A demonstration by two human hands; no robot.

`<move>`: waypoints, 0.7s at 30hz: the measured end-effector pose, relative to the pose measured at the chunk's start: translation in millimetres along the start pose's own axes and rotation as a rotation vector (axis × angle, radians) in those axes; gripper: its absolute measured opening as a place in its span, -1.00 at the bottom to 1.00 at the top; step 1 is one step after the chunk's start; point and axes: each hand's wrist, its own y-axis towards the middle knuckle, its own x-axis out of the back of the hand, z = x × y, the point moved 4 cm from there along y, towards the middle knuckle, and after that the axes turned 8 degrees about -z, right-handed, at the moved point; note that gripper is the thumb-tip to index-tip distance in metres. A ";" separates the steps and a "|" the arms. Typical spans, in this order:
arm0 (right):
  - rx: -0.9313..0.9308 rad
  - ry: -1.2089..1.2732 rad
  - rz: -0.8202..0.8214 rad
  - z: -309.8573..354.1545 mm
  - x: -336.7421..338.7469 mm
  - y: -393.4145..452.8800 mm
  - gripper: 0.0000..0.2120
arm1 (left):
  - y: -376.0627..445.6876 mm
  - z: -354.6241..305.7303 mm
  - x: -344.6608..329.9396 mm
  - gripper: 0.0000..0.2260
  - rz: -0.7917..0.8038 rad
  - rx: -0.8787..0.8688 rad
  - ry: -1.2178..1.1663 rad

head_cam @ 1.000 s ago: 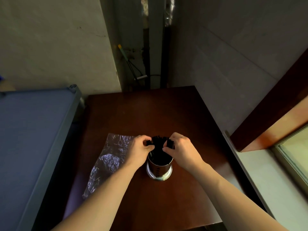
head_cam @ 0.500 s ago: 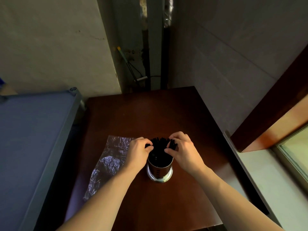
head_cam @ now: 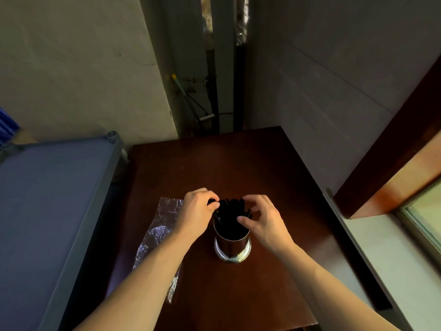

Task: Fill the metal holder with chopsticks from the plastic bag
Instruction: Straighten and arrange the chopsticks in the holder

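A round metal holder [head_cam: 232, 247] stands upright in the middle of the dark brown table [head_cam: 238, 168]. Several black chopsticks [head_cam: 231, 211] stick up out of it in a bunch. My left hand [head_cam: 198, 211] is at the left side of the bunch, with its fingertips pinched on the tops of the chopsticks. My right hand [head_cam: 262, 218] curls around the right side of the bunch, thumb and fingers touching the sticks. A crumpled clear plastic bag [head_cam: 157, 235] lies flat on the table to the left of the holder, partly under my left forearm.
A grey-blue shelf surface [head_cam: 47, 211] with a raised rim borders the table on the left. Walls close the back and right sides, with pipes and cables [head_cam: 214, 91] in the corner. A pale ledge and window frame [head_cam: 393, 235] lie to the right.
Both hands stay at the chopstick tops. My right hand has loosened slightly, its fingers spread more around the bunch; the left fingertips have shifted a little on the sticks. The holder has not moved.
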 end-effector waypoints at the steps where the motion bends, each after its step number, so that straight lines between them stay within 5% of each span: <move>1: 0.001 0.017 -0.018 1.7 1.7 -0.6 -0.53 | 1.8 -1.3 3.9 -0.92 -0.005 -0.010 0.003; 14: 0.013 0.198 -0.192 42.5 29.5 -6.5 -0.53 | 37.3 -0.8 96.0 -0.83 -0.145 0.132 -0.280; 21: -0.221 0.482 -0.061 54.4 22.4 -10.9 0.07 | 35.9 11.0 125.0 -0.78 -0.254 0.241 -0.651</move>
